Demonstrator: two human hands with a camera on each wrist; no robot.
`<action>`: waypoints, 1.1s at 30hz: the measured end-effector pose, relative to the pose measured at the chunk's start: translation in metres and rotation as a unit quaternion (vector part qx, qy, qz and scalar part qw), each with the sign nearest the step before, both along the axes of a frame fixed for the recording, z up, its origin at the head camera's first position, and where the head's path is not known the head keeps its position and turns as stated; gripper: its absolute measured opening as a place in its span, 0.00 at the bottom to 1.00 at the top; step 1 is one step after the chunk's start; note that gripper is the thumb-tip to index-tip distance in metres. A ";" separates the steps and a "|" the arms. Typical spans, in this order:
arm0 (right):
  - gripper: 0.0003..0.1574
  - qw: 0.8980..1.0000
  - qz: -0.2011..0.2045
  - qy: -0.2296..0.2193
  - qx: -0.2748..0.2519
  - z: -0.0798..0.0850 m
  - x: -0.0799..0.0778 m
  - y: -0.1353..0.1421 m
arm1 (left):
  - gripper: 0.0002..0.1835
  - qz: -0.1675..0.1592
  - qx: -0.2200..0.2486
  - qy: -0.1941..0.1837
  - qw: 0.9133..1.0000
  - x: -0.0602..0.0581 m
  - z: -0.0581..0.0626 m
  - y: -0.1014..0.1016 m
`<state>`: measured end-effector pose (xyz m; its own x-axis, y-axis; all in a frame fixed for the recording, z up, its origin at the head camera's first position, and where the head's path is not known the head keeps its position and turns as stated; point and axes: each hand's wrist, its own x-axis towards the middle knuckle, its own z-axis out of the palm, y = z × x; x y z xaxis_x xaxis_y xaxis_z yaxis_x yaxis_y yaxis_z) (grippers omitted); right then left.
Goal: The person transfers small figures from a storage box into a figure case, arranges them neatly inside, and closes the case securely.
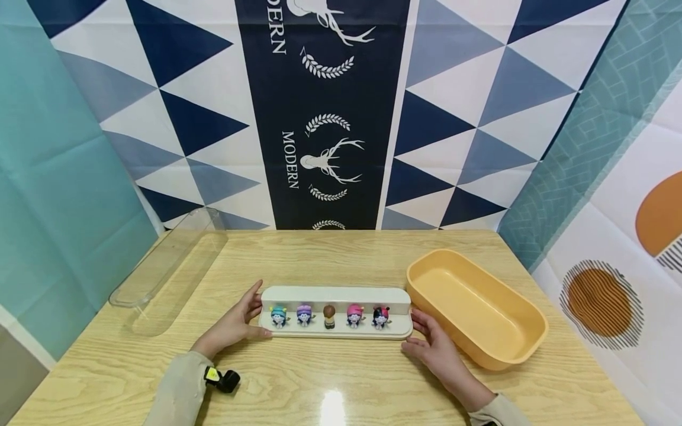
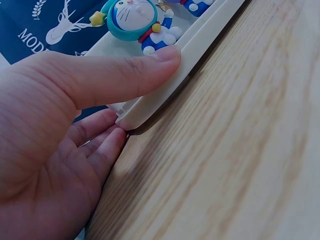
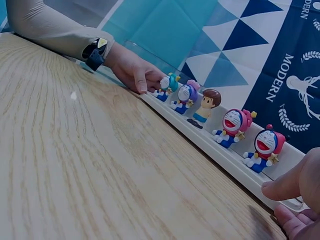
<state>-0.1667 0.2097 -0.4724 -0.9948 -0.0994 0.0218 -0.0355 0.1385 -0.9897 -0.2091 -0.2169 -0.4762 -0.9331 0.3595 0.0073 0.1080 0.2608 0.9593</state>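
A white display base (image 1: 341,333) with a raised back lies across the middle of the table. Several small figurines sit along it: one with a teal hood (image 1: 278,316), one in purple (image 1: 304,315), a brown-haired boy (image 3: 206,106), one in pink (image 1: 354,315) and one in red and black (image 1: 380,317). My left hand (image 1: 238,322) grips the base's left end, thumb over the front rim and the other fingers around the end. At the opposite end, my right hand (image 1: 434,349) holds it likewise, the thumb (image 3: 282,185) on the rim; its other fingers are partly hidden.
An orange-yellow plastic bin (image 1: 479,307) stands just right of my right hand, close to the base. Toward the back left lies a long transparent cover (image 1: 176,266). Patterned cloths (image 1: 330,118) hang behind and beside the wooden table (image 1: 277,378).
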 end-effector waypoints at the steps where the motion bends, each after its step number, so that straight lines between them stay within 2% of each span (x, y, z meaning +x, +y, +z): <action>1: 0.49 1.000 -0.001 0.000 0.001 0.000 0.000 0.000 | 0.66 0.000 0.001 -0.001 1.000 0.000 0.000 0.000; 19: 0.50 1.000 0.003 0.001 -0.018 0.003 0.000 0.001 | 0.67 0.001 -0.004 0.004 1.000 0.001 0.002 0.002; 28: 0.48 1.000 0.001 -0.010 -0.017 0.004 0.000 0.003 | 0.64 -0.003 -0.014 0.032 0.999 0.002 0.005 -0.003; 33: 0.47 1.000 0.000 -0.020 -0.014 0.005 0.001 0.004 | 0.60 0.031 -0.025 0.074 0.996 0.003 0.013 -0.015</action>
